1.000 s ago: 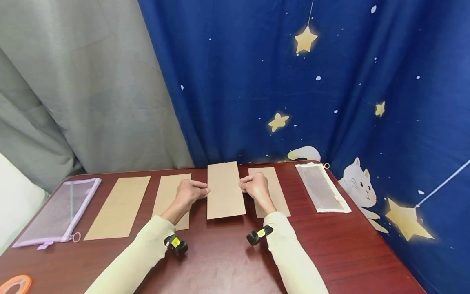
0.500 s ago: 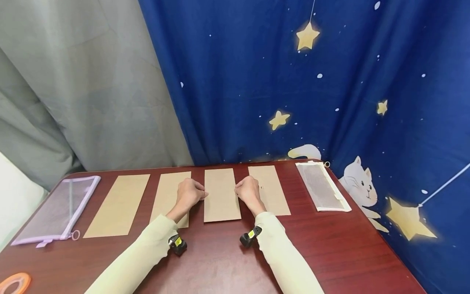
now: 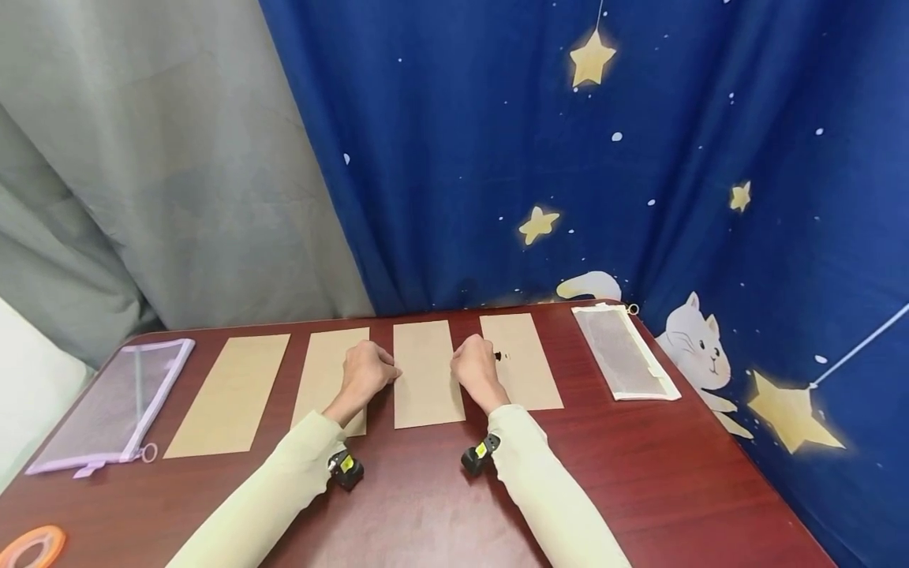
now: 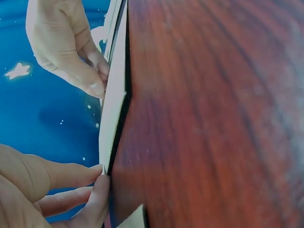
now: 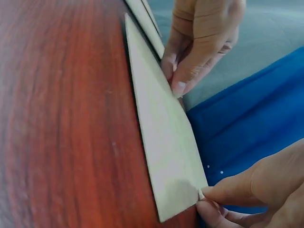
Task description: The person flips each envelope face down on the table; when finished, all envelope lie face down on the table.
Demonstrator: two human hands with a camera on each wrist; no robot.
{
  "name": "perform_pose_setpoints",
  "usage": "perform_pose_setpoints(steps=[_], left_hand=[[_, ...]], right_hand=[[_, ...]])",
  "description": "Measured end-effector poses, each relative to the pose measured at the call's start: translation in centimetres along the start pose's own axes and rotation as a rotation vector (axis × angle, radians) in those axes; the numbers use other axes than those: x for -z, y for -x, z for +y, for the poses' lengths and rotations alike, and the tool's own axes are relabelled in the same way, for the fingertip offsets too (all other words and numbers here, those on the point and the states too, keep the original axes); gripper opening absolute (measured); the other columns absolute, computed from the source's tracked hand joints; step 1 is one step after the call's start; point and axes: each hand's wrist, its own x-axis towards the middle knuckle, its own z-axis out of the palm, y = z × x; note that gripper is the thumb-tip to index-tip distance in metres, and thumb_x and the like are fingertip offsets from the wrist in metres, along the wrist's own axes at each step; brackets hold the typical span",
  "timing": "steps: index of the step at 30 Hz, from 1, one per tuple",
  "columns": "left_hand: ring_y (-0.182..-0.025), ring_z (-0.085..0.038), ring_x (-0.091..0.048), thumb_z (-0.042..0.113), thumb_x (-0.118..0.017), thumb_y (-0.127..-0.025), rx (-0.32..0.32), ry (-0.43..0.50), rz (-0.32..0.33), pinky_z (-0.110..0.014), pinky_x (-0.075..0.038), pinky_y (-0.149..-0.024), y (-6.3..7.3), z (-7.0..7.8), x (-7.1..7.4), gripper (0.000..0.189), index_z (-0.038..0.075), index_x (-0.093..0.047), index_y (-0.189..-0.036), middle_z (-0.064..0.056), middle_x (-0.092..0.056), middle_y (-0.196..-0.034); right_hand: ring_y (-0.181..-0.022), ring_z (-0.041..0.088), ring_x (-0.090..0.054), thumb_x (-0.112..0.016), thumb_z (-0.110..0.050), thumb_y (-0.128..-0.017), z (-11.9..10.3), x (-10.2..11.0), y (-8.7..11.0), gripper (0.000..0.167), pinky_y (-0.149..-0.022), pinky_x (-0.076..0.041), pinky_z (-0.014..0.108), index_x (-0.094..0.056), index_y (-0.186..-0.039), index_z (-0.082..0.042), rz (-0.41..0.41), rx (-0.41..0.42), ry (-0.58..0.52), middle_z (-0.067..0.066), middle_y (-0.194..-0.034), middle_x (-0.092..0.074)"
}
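In the head view a tan kraft-paper card lies at the middle of a row of such cards. My left hand pinches its left edge between thumb and fingers, and my right hand pinches the right edge. The right wrist view shows the card flat or nearly so, with a thin dark shadow along its edge. Beneath my left forearm and hand lies another tan card, partly covered. A further card, with a small dark mark, lies right of my right hand.
A fourth tan card lies farther left, beside a purple-edged mesh zip pouch. At the right is a white-edged mesh zip pouch. An orange ring-shaped roll sits at the near left corner. Curtains hang behind the table.
Both hands have lowered the middle card from slightly above the table and drawn it a little left, onto the tabletop. Over the last half second it has hardly moved.
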Motion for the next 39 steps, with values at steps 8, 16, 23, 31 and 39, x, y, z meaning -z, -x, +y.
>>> perform_pose_setpoints(steps=[8, 16, 23, 31, 39], left_hand=[[-0.097, -0.032, -0.070, 0.017, -0.069, -0.090, 0.017, 0.060, 0.039, -0.042, -0.057, -0.082, 0.0, 1.4, -0.4, 0.018, 0.004, -0.081, -0.092, -0.012, -0.078, -0.091], [-0.077, -0.014, -0.071, 0.005, -0.054, -0.101, 0.295, 0.742, -0.313, -0.030, -0.062, -0.086, -0.8, 5.4, -1.7, 0.035, -0.016, -0.059, -0.129, -0.024, -0.071, -0.102], [-0.102, -0.028, -0.072, 0.011, -0.051, -0.104, 0.406, 0.871, -0.490, -0.038, -0.053, -0.105, -1.3, 8.6, -3.9, 0.041, -0.011, -0.052, -0.139, -0.030, -0.063, -0.125], [-0.130, -0.044, -0.052, 0.010, -0.050, -0.103, 0.461, 0.955, -0.509, -0.040, -0.048, -0.113, -1.6, 10.2, -6.2, 0.044, -0.010, -0.048, -0.141, -0.032, -0.047, -0.143], [-0.130, -0.041, -0.051, 0.007, -0.050, -0.102, 0.461, 0.988, -0.484, -0.039, -0.048, -0.113, -1.7, 10.7, -7.2, 0.044, -0.013, -0.046, -0.141, -0.031, -0.044, -0.144]], right_hand=[[-0.084, 0.024, -0.071, -0.077, -0.015, -0.087, 0.4, 1.1, -0.1, 0.014, -0.070, -0.057, 0.032, -0.082, -0.076, -0.008, 0.009, 0.001, -0.042, 0.007, -0.081, -0.078], [-0.113, 0.027, -0.069, -0.072, -0.015, -0.091, 2.2, 5.3, -1.8, 0.017, -0.099, -0.055, 0.040, -0.081, -0.102, -0.006, -0.043, 0.039, -0.050, 0.011, -0.109, -0.077], [-0.098, 0.027, -0.071, -0.061, -0.010, -0.096, 6.1, 10.0, -3.5, 0.028, -0.088, -0.058, 0.038, -0.072, -0.117, 0.004, -0.136, -0.086, -0.116, 0.021, -0.114, -0.074], [-0.078, 0.014, -0.067, -0.041, -0.003, -0.103, 10.2, 12.9, -4.2, 0.035, -0.077, -0.061, 0.025, -0.059, -0.119, 0.022, -0.291, -0.248, -0.331, 0.030, -0.108, -0.069], [-0.061, 0.004, -0.063, -0.048, -0.001, -0.102, 10.8, 12.7, -4.2, 0.026, -0.063, -0.057, 0.015, -0.059, -0.115, 0.018, -0.365, -0.375, -0.437, 0.008, -0.080, -0.068]])
